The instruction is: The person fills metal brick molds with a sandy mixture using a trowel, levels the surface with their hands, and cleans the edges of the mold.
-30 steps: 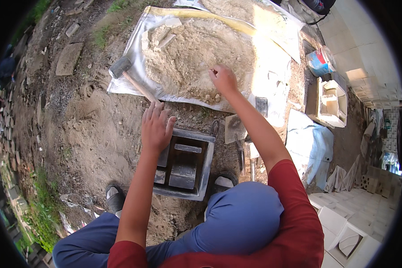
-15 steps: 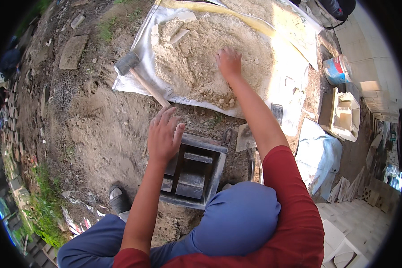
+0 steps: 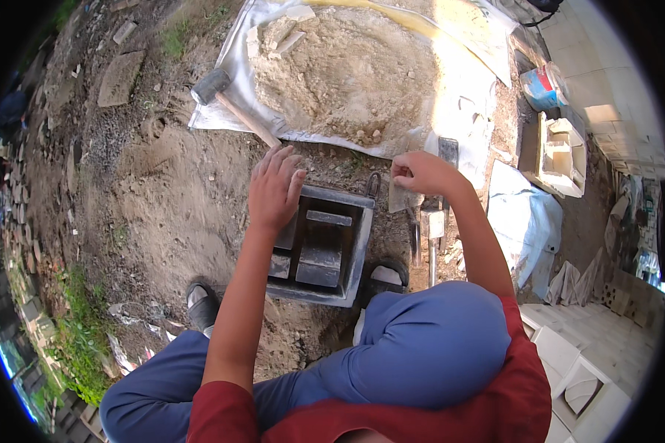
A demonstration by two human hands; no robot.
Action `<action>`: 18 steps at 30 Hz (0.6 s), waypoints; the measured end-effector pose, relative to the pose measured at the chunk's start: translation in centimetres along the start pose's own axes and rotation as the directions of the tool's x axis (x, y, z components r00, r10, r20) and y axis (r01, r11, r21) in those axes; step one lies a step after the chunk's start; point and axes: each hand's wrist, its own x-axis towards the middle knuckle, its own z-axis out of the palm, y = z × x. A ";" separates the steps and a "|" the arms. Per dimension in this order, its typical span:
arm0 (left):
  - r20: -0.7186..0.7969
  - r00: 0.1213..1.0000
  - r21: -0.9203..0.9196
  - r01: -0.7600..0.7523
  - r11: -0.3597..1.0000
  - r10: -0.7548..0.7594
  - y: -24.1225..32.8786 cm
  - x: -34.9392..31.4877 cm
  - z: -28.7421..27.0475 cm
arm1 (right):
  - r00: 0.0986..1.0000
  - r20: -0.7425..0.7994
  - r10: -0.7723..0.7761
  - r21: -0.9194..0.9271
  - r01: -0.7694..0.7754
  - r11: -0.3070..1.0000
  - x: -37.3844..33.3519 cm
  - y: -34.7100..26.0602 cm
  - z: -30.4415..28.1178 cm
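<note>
A dark metal block mould [image 3: 362, 240] with raised inner blocks sits on the ground before my knees. My left hand [image 3: 275, 190] is open, its dusty fingers apart, over the mould's far left corner. To the right, my right hand [image 3: 426, 176] has its fingers curled in above a flat trowel-like blade [image 3: 400, 197]; whatever they hold, if anything, is hidden. Beyond both hands, a heap of pale, sandy material [image 3: 340, 74] lies on a white sheet [image 3: 236, 44]. A mallet [image 3: 248, 119] with a dark head and wooden handle rests at the sheet's near left corner.
Right of the mould lies a long metal-shafted tool [image 3: 432, 255]. A pale blue-white sack [image 3: 524, 221], a cream moulded block [image 3: 561, 159] and a paint-type bucket [image 3: 545, 87] stand further right. My sandalled feet flank the mould. Rough dirt and a flat stone [image 3: 120, 77] lie left.
My right hand has left the sandy heap and come back toward me, near the trowel-like blade, its fingers curling. My left hand stays over the mould's corner. My right knee has shifted right.
</note>
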 end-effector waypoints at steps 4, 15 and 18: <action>-0.032 0.999 -0.043 0.002 0.999 -0.003 -1.6 -3.0 -0.4 | 0.977 -0.215 0.008 0.090 0.011 0.996 -5.0 -4.3 2.9; -0.035 0.974 0.011 0.223 0.975 -0.223 -1.4 -8.7 -1.6 | 0.784 -0.250 -0.568 -0.276 0.504 0.818 -7.6 -10.5 17.4; -0.045 0.971 -0.027 0.232 0.972 -0.233 -1.8 -10.1 -1.7 | 0.858 -0.175 -0.482 -0.254 0.434 0.864 -5.9 -11.0 18.5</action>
